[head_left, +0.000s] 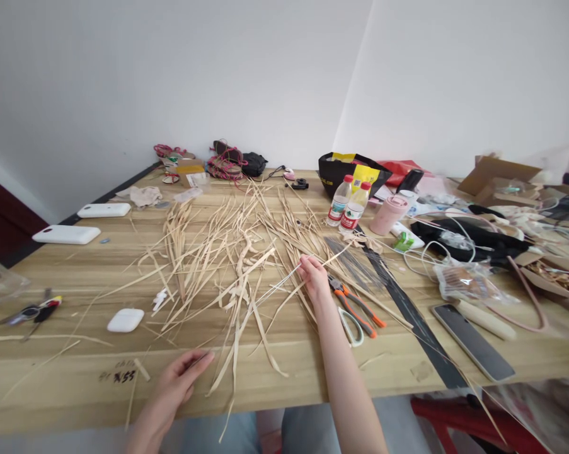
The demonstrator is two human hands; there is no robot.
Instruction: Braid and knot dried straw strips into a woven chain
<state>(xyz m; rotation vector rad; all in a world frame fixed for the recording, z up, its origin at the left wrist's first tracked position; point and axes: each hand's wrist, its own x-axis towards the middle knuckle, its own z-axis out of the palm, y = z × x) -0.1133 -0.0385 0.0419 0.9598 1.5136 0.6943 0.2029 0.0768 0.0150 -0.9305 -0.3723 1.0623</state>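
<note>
Over the middle of the table, my right hand is closed in a pinch on thin whitish strands, wire or thread. They run down and left across a braided piece of pale plant strips. My left hand is low at the table's front edge, thumb and fingers pressed together on something thin that I cannot make out. Loose flat strips hang from the braid towards the front edge. More dry strips lie scattered behind it. Beside my right forearm are orange-handled pliers and pale-handled scissors.
Two water bottles, a pink cup and a black bag stand at the back right. A phone lies right, near cables and packets. At left are a white earphone case and white power banks.
</note>
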